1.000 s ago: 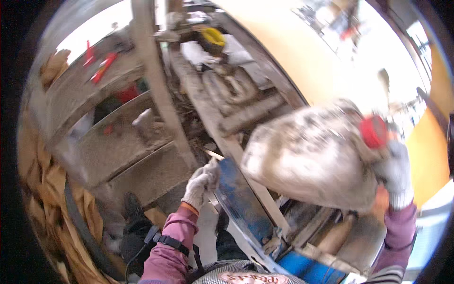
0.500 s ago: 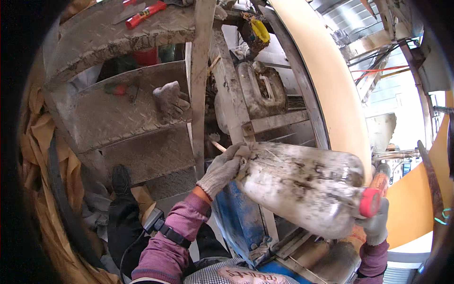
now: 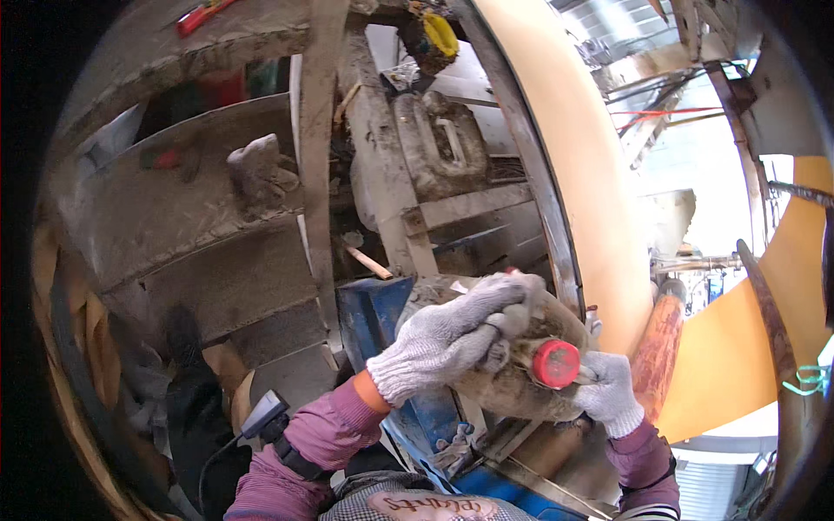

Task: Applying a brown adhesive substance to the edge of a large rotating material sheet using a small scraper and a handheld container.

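A grimy, translucent plastic jug (image 3: 563, 323) is held in front of me, its red screw cap (image 3: 556, 363) turned up toward me. My left hand (image 3: 460, 334), in a whitish knit glove, reaches over the jug with its fingers curled at the top beside the cap. What exactly those fingers grip is partly hidden. To the right of the cap, my gloved right hand (image 3: 611, 392) is closed on the jug's side. Both hands touch the jug, and its far side is mostly covered.
Metal steps at left hold a loose work glove (image 3: 261, 172). A second dirty jug (image 3: 441, 146) lies behind the frame. A large tan sheet roll (image 3: 599, 174) curves along the right, near an orange pipe (image 3: 658, 347). Blue metal (image 3: 369, 308) stands below, with a wooden stick (image 3: 369, 262) above it.
The jug has turned from lying sideways to facing me cap-first. My left hand has moved from its base to beside the cap; my right hand has shifted left. The view has swung right.
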`<move>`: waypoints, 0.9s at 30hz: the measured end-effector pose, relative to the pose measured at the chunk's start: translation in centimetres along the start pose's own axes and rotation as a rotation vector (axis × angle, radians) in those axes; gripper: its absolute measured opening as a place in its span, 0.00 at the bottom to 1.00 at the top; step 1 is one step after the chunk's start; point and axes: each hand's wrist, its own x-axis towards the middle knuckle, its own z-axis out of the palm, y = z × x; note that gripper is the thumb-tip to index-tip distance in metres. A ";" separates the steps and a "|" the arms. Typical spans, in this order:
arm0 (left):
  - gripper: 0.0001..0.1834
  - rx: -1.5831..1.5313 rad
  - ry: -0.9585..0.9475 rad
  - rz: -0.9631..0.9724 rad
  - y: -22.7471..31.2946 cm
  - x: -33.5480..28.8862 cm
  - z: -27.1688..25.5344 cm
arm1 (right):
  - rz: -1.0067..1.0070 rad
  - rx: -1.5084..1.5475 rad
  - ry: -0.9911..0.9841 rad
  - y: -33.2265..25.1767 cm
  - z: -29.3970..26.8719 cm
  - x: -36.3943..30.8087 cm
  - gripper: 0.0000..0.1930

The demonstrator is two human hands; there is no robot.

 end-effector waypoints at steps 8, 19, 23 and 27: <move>0.25 0.122 -0.272 0.192 1.5 2.3 -3.1 | -0.146 -0.113 -0.001 1.4 0.1 0.6 0.10; 0.22 0.449 -0.859 0.248 6.9 11.7 0.1 | -0.291 -0.288 0.015 0.0 0.3 0.2 0.14; 0.20 0.721 -1.061 0.068 8.3 14.3 2.2 | -0.325 -0.153 0.217 0.9 0.4 0.7 0.18; 0.21 0.495 -0.777 0.292 7.8 10.5 0.3 | -0.265 -0.345 0.044 1.5 0.5 0.8 0.13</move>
